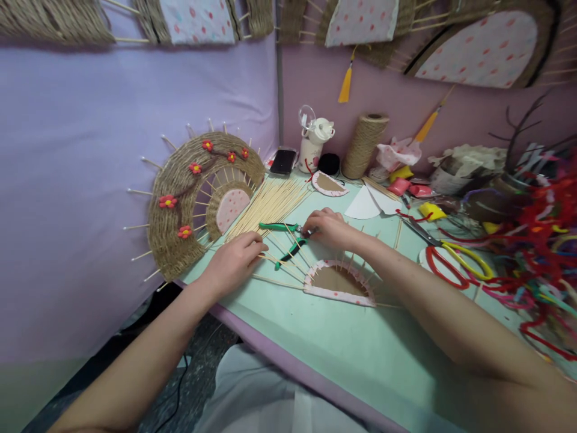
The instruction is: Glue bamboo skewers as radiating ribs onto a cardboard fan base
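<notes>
My left hand is closed at the ends of the thin wooden sticks, its fingertips on one stick. My right hand is closed over the head of a pair of green-handled pliers, whose handles spread to the left; the jaws are hidden under the fingers. Just below the right hand lies a half-round cardboard piece edged in white cloth with red dots. Several thin sticks fan out from its curved edge, some passing under the pliers.
A pile of loose sticks lies behind the left hand. A twine-wrapped fan with red flowers leans on the left wall. Behind stand a phone, white bottle and twine spool. Scissors and pipe cleaners lie right.
</notes>
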Demonstrator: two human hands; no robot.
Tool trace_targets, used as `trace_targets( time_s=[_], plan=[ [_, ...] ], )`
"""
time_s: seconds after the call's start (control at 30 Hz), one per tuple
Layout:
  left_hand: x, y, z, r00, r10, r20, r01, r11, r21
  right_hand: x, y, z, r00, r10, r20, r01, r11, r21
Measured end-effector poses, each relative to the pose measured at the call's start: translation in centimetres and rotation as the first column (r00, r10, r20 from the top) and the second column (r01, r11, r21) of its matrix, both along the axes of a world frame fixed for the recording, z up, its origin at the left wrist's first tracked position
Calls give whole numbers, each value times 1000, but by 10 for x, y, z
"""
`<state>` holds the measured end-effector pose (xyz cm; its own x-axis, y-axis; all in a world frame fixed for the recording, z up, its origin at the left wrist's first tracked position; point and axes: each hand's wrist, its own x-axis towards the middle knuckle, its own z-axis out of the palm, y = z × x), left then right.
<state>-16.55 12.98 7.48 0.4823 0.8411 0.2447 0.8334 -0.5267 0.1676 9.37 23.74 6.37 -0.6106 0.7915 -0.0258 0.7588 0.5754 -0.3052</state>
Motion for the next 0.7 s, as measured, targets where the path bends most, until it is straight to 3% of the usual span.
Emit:
trace_targets(
  time_s=[0.17,0.23,0.33,0.47,0.7],
  plan=[
    [-16,-38,-6,929,353,112,-350,936,-45,7,14,-8,1000,16,13,-16,1000,26],
    [-20,-51,-14,905,410,111,-400,911,-105,8,17,-10,1000,5,28,-6,1000,20],
    [-20,-60,-25,908,393,144,-365,912,-187,10,20,-10,998,16,56,-16,1000,-9],
    [-15,-55,-33,876,422,234,-390,905,-170,10,21,-11,999,28,45,-28,1000,-5],
    [-13,-33,-40,901,271,339,-217,958,-187,8,15,-9,997,70,30,-70,997,-22]
  ],
)
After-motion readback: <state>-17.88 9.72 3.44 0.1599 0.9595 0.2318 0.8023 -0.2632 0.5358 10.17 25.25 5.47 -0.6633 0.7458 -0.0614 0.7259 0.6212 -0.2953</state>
